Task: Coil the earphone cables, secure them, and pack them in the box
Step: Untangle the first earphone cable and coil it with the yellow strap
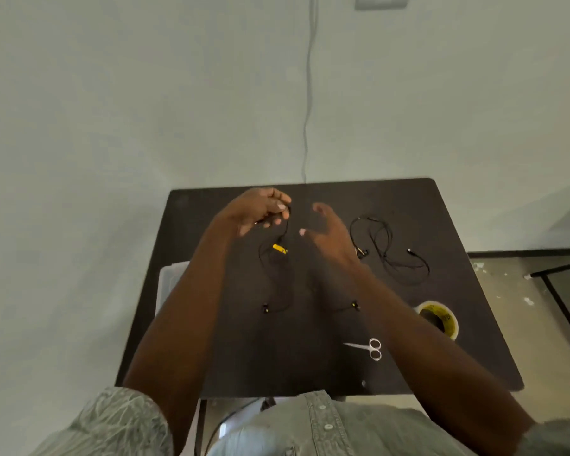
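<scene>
My left hand is raised over the far left of the dark table, pinching one end of a black earphone cable. This cable hangs down past a yellow remote and loops on the table, with one earbud near my left forearm and another beside my right forearm. My right hand hovers just to the right with fingers spread, holding nothing. A second black earphone cable lies loose in a tangle at the right. A pale box peeks out under my left forearm.
A yellow roll of tape sits near the table's right edge. Small silver scissors lie at the front right. A thin cord runs down the wall behind the table. A dark frame stands on the floor at the right.
</scene>
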Tool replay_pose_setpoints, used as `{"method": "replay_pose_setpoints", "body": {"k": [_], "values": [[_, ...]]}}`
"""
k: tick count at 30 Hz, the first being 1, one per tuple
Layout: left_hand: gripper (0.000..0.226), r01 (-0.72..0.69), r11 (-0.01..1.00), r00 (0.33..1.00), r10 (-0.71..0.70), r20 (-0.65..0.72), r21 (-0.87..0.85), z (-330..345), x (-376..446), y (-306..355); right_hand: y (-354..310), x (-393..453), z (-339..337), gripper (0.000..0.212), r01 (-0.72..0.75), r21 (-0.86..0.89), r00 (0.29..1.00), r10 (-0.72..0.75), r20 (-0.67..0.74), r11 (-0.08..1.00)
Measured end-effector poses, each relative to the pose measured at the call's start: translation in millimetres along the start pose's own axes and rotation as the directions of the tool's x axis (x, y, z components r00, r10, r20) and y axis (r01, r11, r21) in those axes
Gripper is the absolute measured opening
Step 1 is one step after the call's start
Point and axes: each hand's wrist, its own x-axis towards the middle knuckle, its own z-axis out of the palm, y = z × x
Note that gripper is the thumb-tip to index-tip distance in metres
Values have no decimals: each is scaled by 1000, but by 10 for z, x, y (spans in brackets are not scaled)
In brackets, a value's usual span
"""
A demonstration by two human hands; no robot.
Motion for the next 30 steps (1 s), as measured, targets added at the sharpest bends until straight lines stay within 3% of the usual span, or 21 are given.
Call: {"method": "replay_pose_setpoints", "body": {"k": [2, 5, 7, 9, 10, 11, 12, 14, 15, 17, 18, 20, 21, 23, 24, 26, 28, 30], "values": [[20, -76, 996, 995, 78, 60, -37, -78, -134, 290, -425, 135, -44, 53, 75, 96, 987, -88, 135, 993], [26, -165, 956, 984, 177, 27, -243, -184, -314, 543, -724, 278, -42, 15, 41, 109, 954, -71, 292, 993], [27, -250, 801, 960, 277, -34, -543, -285, -400, 628, -760, 340, -31, 7, 37, -102, 941, 0, 339, 994], [23, -299, 669, 949, 283, -138, -681, -393, -439, 657, -770, 382, -65, 16, 34, -372, 942, 95, 322, 927], [19, -316, 696, 948, 249, -196, -644, -450, -459, 644, -803, 382, -90, 20, 32, -385, 955, 86, 285, 922], [17, -306, 777, 949, 201, -244, -550, -492, -469, 611, -869, 369, -123, 20, 17, -269, 962, 58, 267, 963], [18, -260, 871, 949, 151, -275, -416, -526, -476, 557, -961, 329, -167, 16, -50, -12, 957, 52, 286, 999], [18, -118, 984, 958, 77, -277, -136, -576, -491, 431, -1128, 301, -240, 19, -188, 383, 928, 36, 371, 904], [17, -59, 997, 964, 46, -260, -43, -582, -513, 370, -1182, 326, -265, 22, -219, 394, 922, 57, 382, 893], [16, -1, 1000, 977, 3, -211, 11, -574, -538, 249, -1272, 332, -344, 21, -172, 66, 922, 137, 362, 983], [15, 2, 1000, 983, -4, -186, -10, -560, -545, 205, -1293, 341, -396, 20, -144, -3, 915, 134, 379, 990], [17, -33, 994, 990, 18, -142, -104, -531, -545, 160, -1387, 381, -479, 16, -194, 223, 890, 76, 449, 955], [20, -53, 989, 992, 36, -122, -140, -513, -539, 150, -1443, 397, -505, 14, -201, 212, 898, 94, 429, 956], [24, -74, 986, 996, 67, -52, -150, -452, -561, 128, -1487, 377, -461, 14, -185, -106, 910, 211, 358, 977], [23, -73, 991, 997, 72, -8, -110, -401, -564, 123, -1468, 358, -413, 17, -195, -124, 896, 228, 381, 973], [24, -49, 996, 997, 44, 66, 73, -297, -584, 117, -1468, 289, -265, 19, -246, 152, 879, 154, 451, 957], [35, -13, 984, 997, -2, 83, 180, -224, -582, 79, -1522, 220, -216, 19, -233, 325, 898, 75, 433, 917], [25, -39, 999, 995, 41, 92, -24, -227, -588, 17, -1496, 213, -198, 17, -174, 354, 925, 29, 379, 919]]}}
